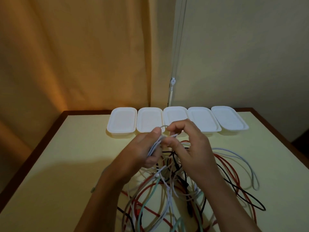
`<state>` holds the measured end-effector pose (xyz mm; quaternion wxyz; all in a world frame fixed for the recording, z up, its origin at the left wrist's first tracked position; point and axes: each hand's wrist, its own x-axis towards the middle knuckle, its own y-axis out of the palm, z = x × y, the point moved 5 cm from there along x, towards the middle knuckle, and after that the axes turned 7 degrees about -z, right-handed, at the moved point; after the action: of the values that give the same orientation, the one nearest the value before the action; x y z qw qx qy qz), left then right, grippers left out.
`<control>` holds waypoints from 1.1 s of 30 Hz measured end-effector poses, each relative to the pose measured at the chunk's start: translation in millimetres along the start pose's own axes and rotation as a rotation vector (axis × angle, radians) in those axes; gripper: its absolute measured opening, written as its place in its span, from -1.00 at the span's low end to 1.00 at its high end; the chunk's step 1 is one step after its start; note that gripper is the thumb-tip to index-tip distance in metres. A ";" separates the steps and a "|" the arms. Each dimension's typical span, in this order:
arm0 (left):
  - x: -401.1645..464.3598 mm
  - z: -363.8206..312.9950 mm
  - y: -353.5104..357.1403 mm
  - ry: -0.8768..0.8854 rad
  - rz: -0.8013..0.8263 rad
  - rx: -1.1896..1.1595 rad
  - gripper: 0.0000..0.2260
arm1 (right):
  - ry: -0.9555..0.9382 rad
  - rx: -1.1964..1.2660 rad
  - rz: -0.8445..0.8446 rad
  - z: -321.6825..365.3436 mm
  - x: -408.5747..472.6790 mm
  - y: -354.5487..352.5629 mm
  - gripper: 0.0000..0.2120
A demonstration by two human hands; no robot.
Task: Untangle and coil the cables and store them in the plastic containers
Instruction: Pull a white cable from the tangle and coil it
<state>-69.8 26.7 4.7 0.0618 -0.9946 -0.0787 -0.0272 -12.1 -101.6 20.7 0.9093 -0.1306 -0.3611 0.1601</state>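
My left hand (pixel 145 148) grips a small bundle of white cable (pixel 154 145), with several loops gathered in the palm. My right hand (pixel 187 141) pinches the free end of that same white cable (pixel 173 135) just to the right of the bundle. Both hands are raised over a tangle of red, black, white and pale green cables (pixel 167 195) on the table. Several white plastic containers (pixel 122 122) with lids on stand in a row at the far edge, just beyond my hands.
The cream table (pixel 58 173) has a dark wooden rim (pixel 33 158). A long white loop (pixel 250 171) and a black cable (pixel 247 196) trail to the right. An orange curtain hangs behind on the left, a pale wall with a cord on the right.
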 end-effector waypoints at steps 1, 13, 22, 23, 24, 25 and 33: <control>-1.5 -0.1 1.0 -0.020 0.023 -0.001 -0.49 | 0.041 0.046 0.001 -0.9 0.7 -1.0 -0.93; -0.2 -25.0 8.4 0.037 -0.066 -0.984 -0.73 | 0.266 0.057 0.164 -22.6 -11.1 12.1 -0.70; 7.2 -22.8 -8.1 0.357 -0.451 -0.989 -0.78 | 0.357 -0.043 0.312 -27.2 -18.2 25.1 -0.79; 7.2 -20.9 -13.1 0.383 -0.495 -0.972 -0.79 | 0.354 -0.041 0.316 -25.8 -18.2 26.0 -0.82; 7.3 -19.3 -16.8 0.407 -0.538 -0.933 -0.80 | 0.345 -0.046 0.321 -25.1 -18.3 27.2 -0.83; 7.3 -18.3 -18.3 0.419 -0.581 -0.865 -0.80 | 0.336 -0.059 0.327 -25.5 -18.7 28.4 -0.82; 0.3 -10.6 -22.7 0.366 -0.791 -0.055 -0.82 | 0.212 -0.043 0.326 -18.0 -17.7 31.9 -0.82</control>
<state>-73.6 47.6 18.0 0.0332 -0.8679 -0.4407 -0.2267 -18.0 -81.4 -14.2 0.9013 -0.2228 -0.2406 0.2830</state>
